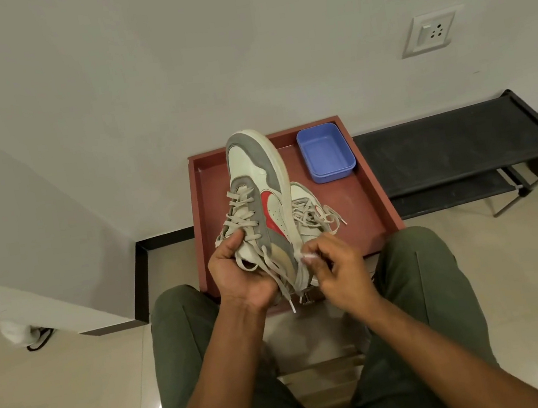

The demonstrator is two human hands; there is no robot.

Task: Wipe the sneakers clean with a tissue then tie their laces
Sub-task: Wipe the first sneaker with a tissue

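Olive-green trouser legs (191, 346) frame the left hand (236, 274), whose curled fingers grip the heel end of a white, grey and red leather sneaker (258, 184) held toe-up, its loose beige laces (248, 241) trailing over the palm. Just right of that grip, the right hand (337, 268) pinches a small white tissue (308, 256) against the sneaker's pale sole edge. Behind both hands, the second matching sneaker (309, 208) lies unlaced on a red-brown wooden tray (373, 196) beside a blue plastic tub (326, 152); no readable lettering shows.

Unlaced grey-white sneaker (256, 185) tilted toe-up; second sneaker (305, 202) behind; crumpled tissue (307, 256) at heel.
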